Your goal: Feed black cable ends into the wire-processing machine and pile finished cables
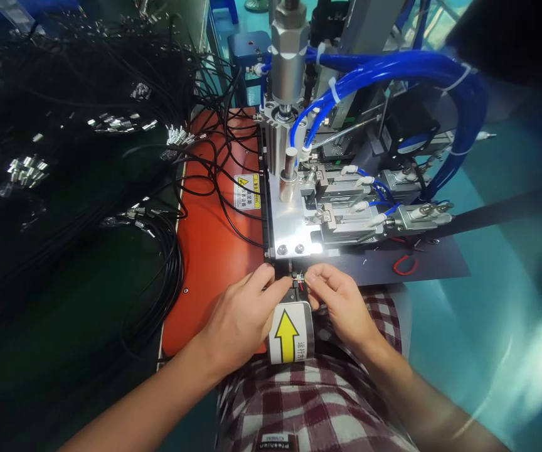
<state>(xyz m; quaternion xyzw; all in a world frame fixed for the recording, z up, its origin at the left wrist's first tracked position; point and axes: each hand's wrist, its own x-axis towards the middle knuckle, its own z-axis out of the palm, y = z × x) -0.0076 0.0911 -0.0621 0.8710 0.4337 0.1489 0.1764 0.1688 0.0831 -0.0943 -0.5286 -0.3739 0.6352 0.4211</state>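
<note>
My right hand (339, 298) has its thumb and forefinger pinched together on the ends of some thin coloured wires (300, 278). These wires lie over a small black fixture (294, 294) at the front of the machine. My left hand (245, 311) is curled beside the fixture, a fingertip close to the wires; what lies under its fingers is hidden. Just below the fixture, a white label with a yellow arrow (288, 333) faces up, partly behind my left hand. A bright metal plate (297, 229) of the machine sits just beyond both hands.
An orange-red cover (221, 251) spans the left side, crossed by black cables (214, 163). Bundled cables with shiny metal ends (29, 171) fill the dark area farther left. Blue air hoses (393, 63) arch over the machine. Red-handled tool (405, 265) lies on the dark shelf at right.
</note>
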